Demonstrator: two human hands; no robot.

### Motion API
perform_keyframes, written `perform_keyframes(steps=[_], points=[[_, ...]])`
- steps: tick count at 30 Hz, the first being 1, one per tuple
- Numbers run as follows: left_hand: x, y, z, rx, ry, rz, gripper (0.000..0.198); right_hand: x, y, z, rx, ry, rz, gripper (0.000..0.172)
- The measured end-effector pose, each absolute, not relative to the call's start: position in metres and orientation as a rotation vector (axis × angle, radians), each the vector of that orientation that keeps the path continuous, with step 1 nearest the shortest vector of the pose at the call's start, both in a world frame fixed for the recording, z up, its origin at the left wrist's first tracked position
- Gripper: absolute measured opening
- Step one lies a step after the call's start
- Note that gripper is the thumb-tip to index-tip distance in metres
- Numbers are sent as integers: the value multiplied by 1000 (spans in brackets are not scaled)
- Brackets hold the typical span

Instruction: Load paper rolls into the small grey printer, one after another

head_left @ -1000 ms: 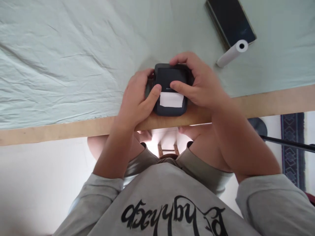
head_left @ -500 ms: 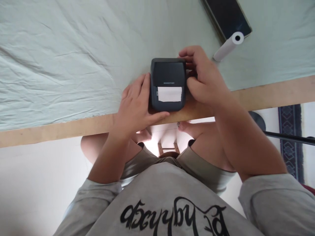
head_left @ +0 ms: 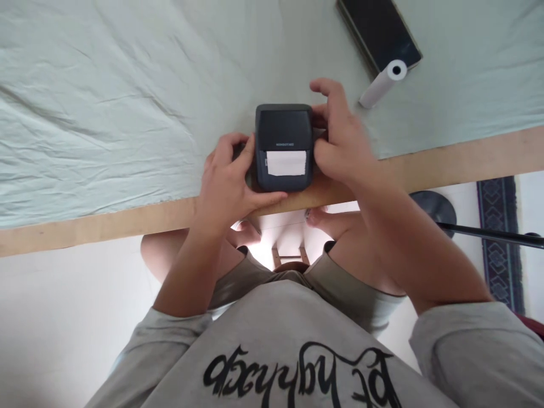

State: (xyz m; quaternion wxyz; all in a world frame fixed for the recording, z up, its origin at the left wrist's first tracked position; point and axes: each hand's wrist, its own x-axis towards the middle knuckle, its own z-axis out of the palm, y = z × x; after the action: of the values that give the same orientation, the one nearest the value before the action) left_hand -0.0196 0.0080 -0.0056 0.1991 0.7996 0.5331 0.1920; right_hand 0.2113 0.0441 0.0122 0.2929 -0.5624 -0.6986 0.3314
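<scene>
A small dark grey printer [head_left: 283,133] stands near the front edge of the table, with a strip of white paper [head_left: 286,162] showing at its slot. My left hand [head_left: 227,184] grips its left side, fingers curled against it and thumb along the front bottom edge. My right hand [head_left: 340,141] holds the right side, fingers bent around the far right corner. The lid looks closed.
A pale green cloth [head_left: 127,102] covers the table, leaving a bare wooden front edge [head_left: 459,156]. At the far right lie a dark phone [head_left: 376,31] and a white paper roll [head_left: 382,84]. A patterned rug [head_left: 497,238] and a black stand base [head_left: 433,207] are on the floor.
My thumbs have left the top of the printer, and both hands now clasp its sides. The left fingers curled in over the last half second. The view drifted slightly.
</scene>
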Motion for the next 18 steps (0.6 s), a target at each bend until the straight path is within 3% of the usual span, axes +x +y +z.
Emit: perform_keyframes(steps=[9, 14, 18], points=[[-19, 9, -5, 2241, 1504, 474, 103, 220, 54, 5, -1371, -1802, 976, 73], [-14, 7, 0, 2193, 1550, 395, 106, 220, 56, 18, -1428, -1736, 1024, 48], [-10, 6, 5, 2166, 1569, 378, 110, 219, 53, 27, -1363, -1897, 1013, 71]])
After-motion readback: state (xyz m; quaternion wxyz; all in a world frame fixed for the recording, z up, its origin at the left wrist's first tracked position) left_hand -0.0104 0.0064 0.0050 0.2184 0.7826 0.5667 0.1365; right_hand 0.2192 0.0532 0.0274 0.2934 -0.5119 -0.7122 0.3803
